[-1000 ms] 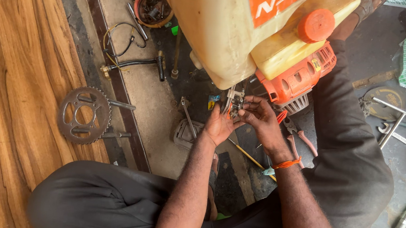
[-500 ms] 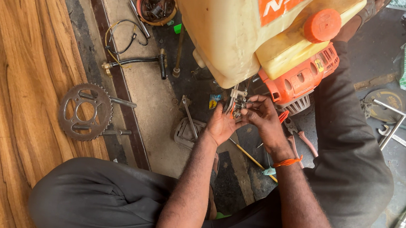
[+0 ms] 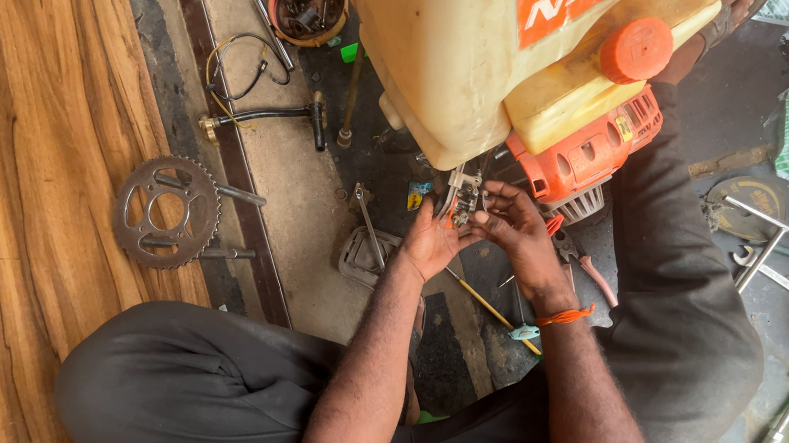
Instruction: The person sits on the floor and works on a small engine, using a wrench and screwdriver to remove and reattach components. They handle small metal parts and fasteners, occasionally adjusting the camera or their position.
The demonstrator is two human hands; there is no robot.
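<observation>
Little has shifted since a moment ago: both hands stay under the cream tank (image 3: 451,52) beside the orange engine (image 3: 582,158). Left hand (image 3: 430,240) cups open beneath; right hand (image 3: 511,229) pinches the small metal part (image 3: 462,199), seemingly a carburettor, not yet seated on the engine.
</observation>
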